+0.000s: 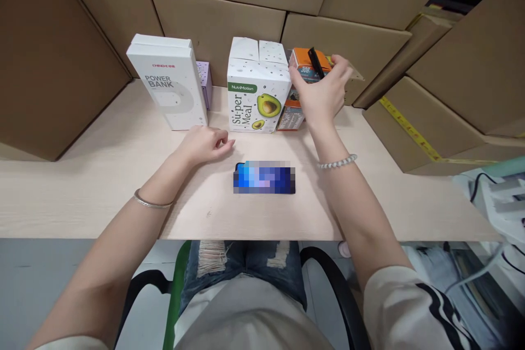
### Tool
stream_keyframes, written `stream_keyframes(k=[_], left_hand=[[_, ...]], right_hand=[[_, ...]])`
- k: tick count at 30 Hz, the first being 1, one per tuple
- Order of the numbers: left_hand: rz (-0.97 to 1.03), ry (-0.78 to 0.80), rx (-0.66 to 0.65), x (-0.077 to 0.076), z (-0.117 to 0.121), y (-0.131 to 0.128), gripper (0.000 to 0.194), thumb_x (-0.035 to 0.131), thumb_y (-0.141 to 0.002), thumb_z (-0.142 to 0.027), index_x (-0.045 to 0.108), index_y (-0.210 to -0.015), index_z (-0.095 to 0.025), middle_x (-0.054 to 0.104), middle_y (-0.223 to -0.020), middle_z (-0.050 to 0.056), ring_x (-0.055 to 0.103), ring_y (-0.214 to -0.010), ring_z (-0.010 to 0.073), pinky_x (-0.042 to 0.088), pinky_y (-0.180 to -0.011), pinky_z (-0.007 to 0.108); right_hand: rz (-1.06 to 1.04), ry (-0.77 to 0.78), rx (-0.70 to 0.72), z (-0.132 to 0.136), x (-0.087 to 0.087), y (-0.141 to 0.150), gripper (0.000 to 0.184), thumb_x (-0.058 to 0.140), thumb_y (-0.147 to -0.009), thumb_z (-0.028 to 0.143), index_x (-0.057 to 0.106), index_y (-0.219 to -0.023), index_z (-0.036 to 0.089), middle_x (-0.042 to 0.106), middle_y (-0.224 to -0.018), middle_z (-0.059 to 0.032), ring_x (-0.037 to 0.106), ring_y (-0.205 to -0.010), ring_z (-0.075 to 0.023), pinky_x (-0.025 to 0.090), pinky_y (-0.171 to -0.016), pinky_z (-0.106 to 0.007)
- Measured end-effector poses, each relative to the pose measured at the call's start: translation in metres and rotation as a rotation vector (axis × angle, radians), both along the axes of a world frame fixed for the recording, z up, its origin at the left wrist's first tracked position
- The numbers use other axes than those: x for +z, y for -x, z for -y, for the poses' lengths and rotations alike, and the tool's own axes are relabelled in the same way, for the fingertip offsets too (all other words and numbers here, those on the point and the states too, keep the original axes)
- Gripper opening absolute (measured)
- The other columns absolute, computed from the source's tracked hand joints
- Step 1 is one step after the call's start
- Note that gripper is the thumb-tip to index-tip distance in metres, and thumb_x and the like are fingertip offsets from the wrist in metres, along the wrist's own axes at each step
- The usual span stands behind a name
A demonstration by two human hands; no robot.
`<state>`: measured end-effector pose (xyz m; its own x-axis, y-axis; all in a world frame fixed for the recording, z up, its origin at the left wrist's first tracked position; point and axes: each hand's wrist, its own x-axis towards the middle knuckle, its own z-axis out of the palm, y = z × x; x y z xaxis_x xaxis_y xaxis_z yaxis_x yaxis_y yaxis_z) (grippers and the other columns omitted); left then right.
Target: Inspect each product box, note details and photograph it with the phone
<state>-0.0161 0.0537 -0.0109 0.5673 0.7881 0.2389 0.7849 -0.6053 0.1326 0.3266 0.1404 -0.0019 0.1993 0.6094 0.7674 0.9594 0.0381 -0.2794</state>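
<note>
My right hand [322,93] is raised at the back of the table with its fingers closed on a black pen [315,63]. The hand sits against an orange and white box [301,74], right of the white Su-per Meal box [255,90]. My left hand [205,144] rests on the tabletop in front of the boxes, fingers loosely curled with nothing in them. A phone [264,176] with a blurred blue screen lies flat between my arms. A white Power Bank box [170,82] stands at the left.
A small purple box [205,83] stands behind the Power Bank box. Cardboard cartons [254,5] wall in the light wood table [94,175] on the back, left and right. Grey equipment with cables [496,202] sits at the right edge.
</note>
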Motion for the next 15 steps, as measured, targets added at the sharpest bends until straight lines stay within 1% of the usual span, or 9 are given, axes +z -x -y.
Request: stream_keyframes(k=[2,5,8,10,11,12,13,14,15], left_hand=[[0.022,-0.018,0.001,0.002,0.001,0.002,0.047,0.044,-0.096,-0.053,0.069,-0.075,-0.020,0.076,-0.070,0.010,0.068,-0.066,0.0244,0.035,-0.063,0.034],[0.067,-0.061,0.011,0.006,0.002,0.004,0.044,0.044,-0.097,-0.050,0.062,-0.069,-0.020,0.071,-0.063,0.008,0.064,-0.061,0.0219,0.032,-0.061,0.033],[0.157,-0.110,0.015,0.009,0.007,0.003,0.043,0.045,-0.097,-0.046,0.054,-0.063,-0.021,0.063,-0.057,0.006,0.058,-0.057,0.0188,0.030,-0.059,0.033],[0.269,-0.103,-0.026,0.010,0.013,-0.001,0.042,0.047,-0.098,-0.043,0.052,-0.062,-0.021,0.059,-0.055,0.004,0.054,-0.055,0.0161,0.034,-0.059,0.032],[0.354,-0.093,-0.053,0.010,0.016,-0.005,0.041,0.048,-0.099,-0.041,0.054,-0.064,-0.021,0.060,-0.057,0.003,0.055,-0.055,0.0150,0.038,-0.060,0.031],[0.457,-0.076,-0.086,0.009,0.020,-0.011,0.038,0.050,-0.100,-0.041,0.060,-0.070,-0.020,0.064,-0.061,0.003,0.057,-0.058,0.0144,0.043,-0.062,0.030],[0.577,-0.059,-0.121,0.007,0.024,-0.017,0.033,0.053,-0.101,-0.041,0.066,-0.080,-0.020,0.069,-0.070,0.004,0.061,-0.062,0.0146,0.049,-0.064,0.029],[0.701,-0.035,-0.166,0.005,0.028,-0.025,0.029,0.057,-0.102,-0.043,0.072,-0.097,-0.019,0.076,-0.084,0.006,0.067,-0.071,0.0158,0.054,-0.067,0.028],[0.807,0.016,-0.245,0.002,0.032,-0.033,0.035,0.064,-0.102,-0.048,0.072,-0.121,-0.019,0.080,-0.103,0.009,0.074,-0.083,0.0180,0.060,-0.073,0.029]], right_hand=[[0.030,-0.011,0.011,-0.003,-0.002,0.001,0.073,0.029,-0.108,0.078,0.038,-0.163,0.030,0.042,-0.153,-0.0241,0.062,-0.137,-0.0477,0.060,-0.086,-0.066],[0.031,-0.112,-0.012,0.015,0.002,0.002,0.068,0.027,-0.109,0.076,0.044,-0.154,0.029,0.048,-0.148,-0.0217,0.064,-0.134,-0.0442,0.060,-0.086,-0.064],[-0.127,-0.262,-0.036,0.054,0.017,0.004,0.060,0.043,-0.105,0.077,0.049,-0.139,0.027,0.055,-0.135,-0.0179,0.067,-0.127,-0.0407,0.059,-0.094,-0.066],[-0.202,-0.330,0.031,0.086,0.027,0.005,0.055,0.057,-0.100,0.074,0.050,-0.129,0.028,0.059,-0.129,-0.0142,0.069,-0.118,-0.0359,0.059,-0.099,-0.064],[-0.216,-0.378,0.077,0.101,0.030,0.007,0.055,0.061,-0.098,0.074,0.050,-0.126,0.028,0.060,-0.125,-0.0138,0.069,-0.117,-0.0353,0.058,-0.100,-0.062],[-0.219,-0.427,0.138,0.116,0.032,0.009,0.055,0.060,-0.097,0.075,0.051,-0.124,0.028,0.061,-0.122,-0.0141,0.068,-0.116,-0.0353,0.058,-0.099,-0.059],[-0.211,-0.413,0.230,0.130,0.031,0.012,0.057,0.057,-0.097,0.077,0.052,-0.125,0.028,0.060,-0.121,-0.0143,0.068,-0.116,-0.0356,0.058,-0.099,-0.058],[-0.219,-0.398,0.331,0.142,0.029,0.016,0.060,0.054,-0.095,0.081,0.053,-0.125,0.028,0.059,-0.119,-0.0140,0.068,-0.115,-0.0361,0.058,-0.099,-0.058],[-0.252,-0.387,0.442,0.152,0.025,0.022,0.063,0.052,-0.093,0.084,0.054,-0.124,0.029,0.059,-0.115,-0.0130,0.068,-0.111,-0.0363,0.059,-0.096,-0.058]])
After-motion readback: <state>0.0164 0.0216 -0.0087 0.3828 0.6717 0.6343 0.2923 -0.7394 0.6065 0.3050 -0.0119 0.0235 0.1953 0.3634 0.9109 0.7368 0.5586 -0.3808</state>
